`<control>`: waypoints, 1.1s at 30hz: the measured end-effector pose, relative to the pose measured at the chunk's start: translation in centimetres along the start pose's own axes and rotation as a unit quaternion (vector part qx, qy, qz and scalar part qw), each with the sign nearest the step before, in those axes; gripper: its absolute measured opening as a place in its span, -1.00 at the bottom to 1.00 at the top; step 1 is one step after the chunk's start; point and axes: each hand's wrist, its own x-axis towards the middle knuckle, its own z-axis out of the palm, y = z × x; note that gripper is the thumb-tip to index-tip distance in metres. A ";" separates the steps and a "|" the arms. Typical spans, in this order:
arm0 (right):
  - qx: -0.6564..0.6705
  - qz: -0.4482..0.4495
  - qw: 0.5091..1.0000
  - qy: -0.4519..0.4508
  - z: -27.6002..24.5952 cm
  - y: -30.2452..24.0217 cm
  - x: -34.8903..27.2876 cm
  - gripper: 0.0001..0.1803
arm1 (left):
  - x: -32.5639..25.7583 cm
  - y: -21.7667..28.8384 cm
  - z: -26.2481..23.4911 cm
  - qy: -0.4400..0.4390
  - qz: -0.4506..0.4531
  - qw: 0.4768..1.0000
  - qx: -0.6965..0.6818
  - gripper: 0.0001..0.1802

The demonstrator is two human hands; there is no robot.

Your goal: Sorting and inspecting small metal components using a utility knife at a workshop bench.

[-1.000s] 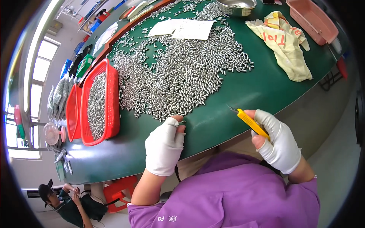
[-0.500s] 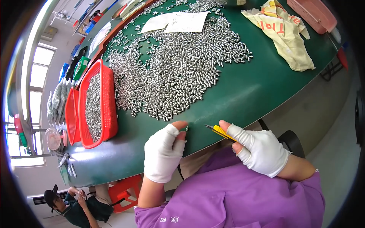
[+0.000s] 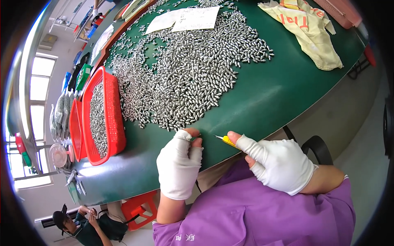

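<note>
White paper sheets (image 3: 184, 19) at table's far edge

The tabletop (image 3: 262, 98) is dark green, strewn with silvery metal pieces (image 3: 184, 78). The baskets (image 3: 113, 123) are red. The knife (image 3: 228, 141) is yellow, both gloves (image 3: 283, 164) white.

left hand (image 3: 179, 166) gloved, fingers curled; right hand (image 3: 279, 164) gloved, pinching.

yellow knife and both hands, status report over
Right hand gripping yellow knife, blade tip toward left hand. Left fingers pinched shut at table edge, contents unseen. Metal parts pile just beyond.
</note>
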 end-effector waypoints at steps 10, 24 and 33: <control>-0.023 0.022 0.998 -0.050 -0.5 -1.1 0.6 -0.27 | -0.7 0.3 -0.5 -0.019 0.019 1.000 -0.017 -0.89; -0.062 -0.019 0.993 -0.095 -0.5 -2.1 1.0 -0.32 | -1.1 1.0 -0.6 -0.015 -0.012 0.999 -0.040 -0.89; -0.035 -0.019 0.994 -0.105 -0.8 -1.9 1.4 -0.34 | -1.0 0.5 -0.7 -0.023 0.004 1.000 -0.016 -0.88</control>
